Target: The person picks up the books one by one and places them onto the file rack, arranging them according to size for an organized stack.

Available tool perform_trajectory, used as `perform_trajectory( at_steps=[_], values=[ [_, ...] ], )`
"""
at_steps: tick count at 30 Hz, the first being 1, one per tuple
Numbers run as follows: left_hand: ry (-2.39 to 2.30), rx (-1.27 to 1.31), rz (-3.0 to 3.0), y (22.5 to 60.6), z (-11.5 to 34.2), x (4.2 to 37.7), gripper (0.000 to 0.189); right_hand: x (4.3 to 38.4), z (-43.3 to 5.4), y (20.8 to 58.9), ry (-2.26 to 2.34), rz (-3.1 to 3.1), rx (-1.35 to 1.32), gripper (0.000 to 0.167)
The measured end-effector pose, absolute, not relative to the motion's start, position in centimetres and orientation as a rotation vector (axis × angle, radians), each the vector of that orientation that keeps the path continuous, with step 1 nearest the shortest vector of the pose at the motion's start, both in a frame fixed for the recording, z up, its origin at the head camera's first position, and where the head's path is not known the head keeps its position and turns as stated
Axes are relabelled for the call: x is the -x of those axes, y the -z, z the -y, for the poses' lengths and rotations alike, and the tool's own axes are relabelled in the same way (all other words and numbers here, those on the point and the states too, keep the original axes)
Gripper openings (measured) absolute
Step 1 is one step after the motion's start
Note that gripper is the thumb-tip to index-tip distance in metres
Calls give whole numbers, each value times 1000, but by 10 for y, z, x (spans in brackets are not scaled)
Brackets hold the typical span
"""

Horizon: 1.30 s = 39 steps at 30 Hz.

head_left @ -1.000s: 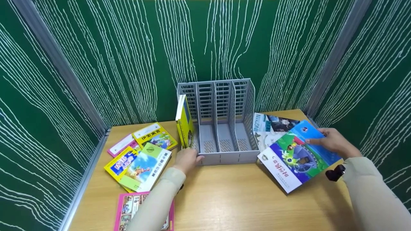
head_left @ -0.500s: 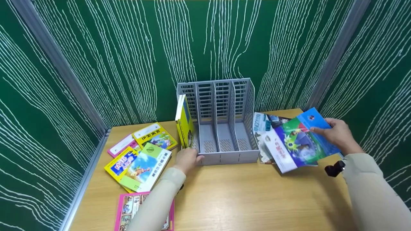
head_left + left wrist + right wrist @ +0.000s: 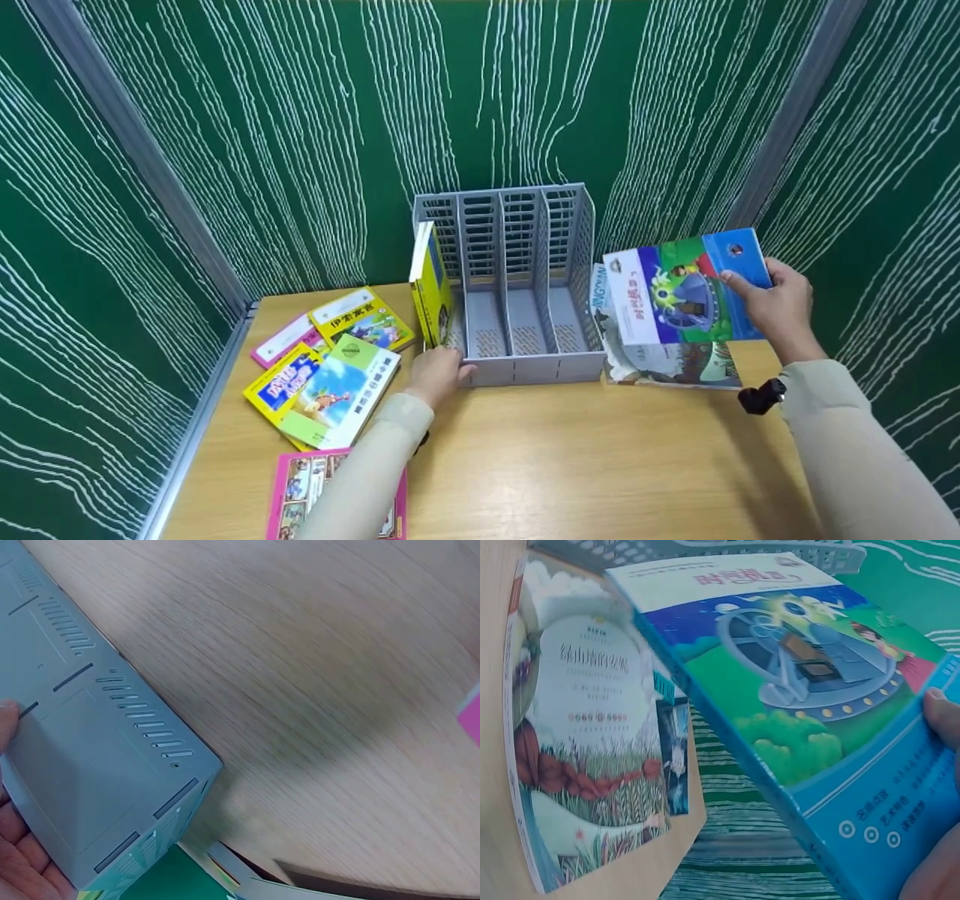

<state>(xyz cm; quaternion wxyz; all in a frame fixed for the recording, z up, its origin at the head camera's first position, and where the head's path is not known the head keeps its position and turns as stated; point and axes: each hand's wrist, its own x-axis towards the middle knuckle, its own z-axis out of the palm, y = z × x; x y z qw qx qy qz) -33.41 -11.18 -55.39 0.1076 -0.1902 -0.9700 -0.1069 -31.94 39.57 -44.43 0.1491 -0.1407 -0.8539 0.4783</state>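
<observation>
My right hand (image 3: 780,311) holds a blue, green and white picture book (image 3: 675,292) by its blue end, thumb on the cover. The book is raised off the table, right of a grey file organizer (image 3: 536,369) with upright dividers. At the organizer's front left corner, my left hand (image 3: 437,373) grips the low front wall; the left wrist view shows the thumb (image 3: 6,724) on its outer face. A yellow book (image 3: 430,292) stands upright in the leftmost compartment. Beneath the held book lies a pale illustrated book (image 3: 592,690), partly covering a darker one (image 3: 676,754).
Left of the organizer, several books overlap in a pile, with a green-and-white book (image 3: 341,394) on top and a yellow one (image 3: 361,319) behind. A pink-edged book (image 3: 289,480) lies partly under my left forearm. Green walls (image 3: 420,112) with white lines surround the wooden table (image 3: 555,465).
My right hand has raised the picture book away from the front edge and turned it nearly level, uncovering more of the pale book below. The left hand and organizer have stayed put.
</observation>
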Motion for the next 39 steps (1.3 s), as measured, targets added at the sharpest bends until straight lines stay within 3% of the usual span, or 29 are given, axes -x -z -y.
perform_trajectory(
  at_steps=[8,19,27,35,39],
  values=[
    [374,512,2922,550,111,333,37,318,-384,439,-1504,2368,409,80],
    [818,431,2836,534,105,336,43,313,-357,435,-1652,2288,417,86],
    [1338,358,2682,512,94,335,38,313,-338,437,-1898,2128,381,69],
    [1667,413,2517,493,80,332,36,313,-311,441,-1915,2171,426,77],
    [1821,448,2434,486,73,331,35,312,-295,444,-1994,2121,385,71]
  ],
)
